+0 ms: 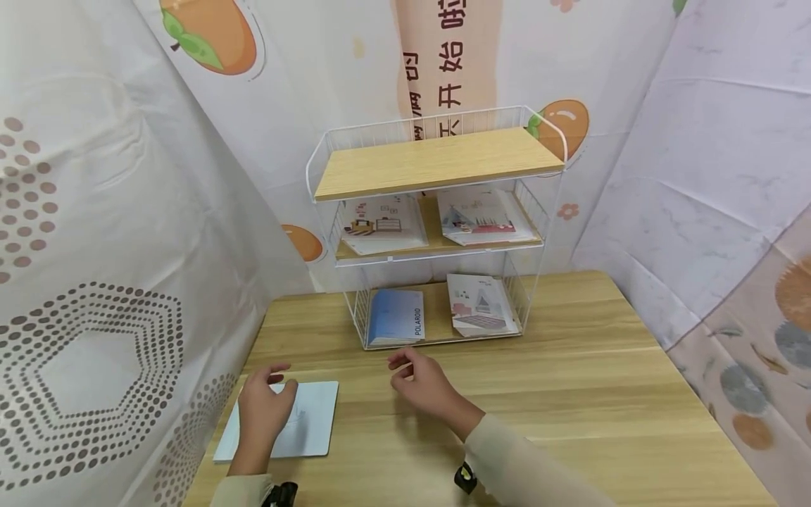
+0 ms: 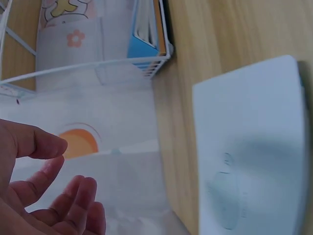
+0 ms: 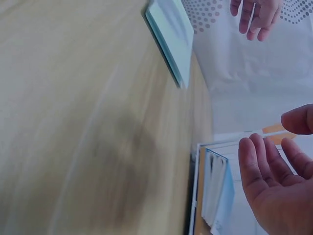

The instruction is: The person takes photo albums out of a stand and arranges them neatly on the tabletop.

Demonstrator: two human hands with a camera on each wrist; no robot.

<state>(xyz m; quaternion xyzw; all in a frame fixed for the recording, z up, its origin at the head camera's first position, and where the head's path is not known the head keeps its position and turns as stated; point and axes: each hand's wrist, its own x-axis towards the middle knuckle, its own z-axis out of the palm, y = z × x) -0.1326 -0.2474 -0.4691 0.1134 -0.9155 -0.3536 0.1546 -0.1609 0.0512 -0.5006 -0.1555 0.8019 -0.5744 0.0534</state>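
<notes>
My left hand [image 1: 265,408] hovers over a stack of pale blue notebooks [image 1: 310,422] at the table's left side. Its fingers are loosely bent and hold nothing; in the left wrist view the thumb and fingers of the left hand [image 2: 54,186] stand beside the light cover [image 2: 249,142]. Over the middle of the table, in front of the shelf, is my right hand [image 1: 426,384], relaxed and holding nothing. The right wrist view shows the right hand [image 3: 281,181] with its palm turned up and a gap between thumb and fingers.
A white wire rack with wooden shelves [image 1: 437,165] stands at the back. Its bottom level bears blue POLAROID booklets [image 1: 395,315] and white illustrated booklets [image 1: 481,306]. On the middle level lie two more piles, a left one [image 1: 385,225] and a right one [image 1: 484,215]. Patterned cloth hangs around the table.
</notes>
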